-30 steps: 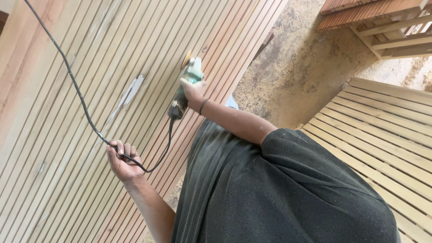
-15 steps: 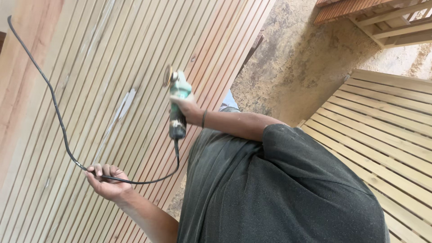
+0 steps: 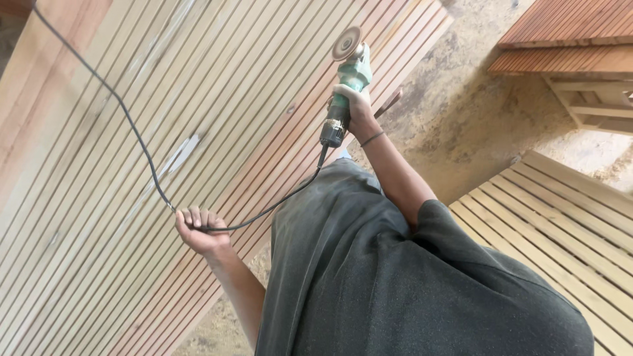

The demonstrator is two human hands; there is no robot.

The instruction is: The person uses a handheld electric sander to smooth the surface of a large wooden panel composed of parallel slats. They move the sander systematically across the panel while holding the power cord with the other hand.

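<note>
Right hand [image 3: 359, 109] is wrapped tight round the grinder [image 3: 346, 86], a green-bodied tool with a black tail end and one round, flat, brownish disc at its tip. The grinder is lifted, its disc over the slatted panel [image 3: 198, 118]; whether disc and wood touch cannot be told. Left hand [image 3: 198, 227] is curled shut on the cord [image 3: 125, 118], a single thin black cable that sags from the grinder's tail into the fist, then runs up across the panel to the top left corner. The panel is long, narrow, pale wooden slats with dark gaps between them, with a whitish smear mid-surface. Two more slatted pieces sit on the right: a pale one [image 3: 567, 217] low, a reddish one [image 3: 573, 33] high. Between them, rough sandy ground [image 3: 461, 125]. A dark grey shirt [image 3: 395, 283] fills the bottom.
</note>
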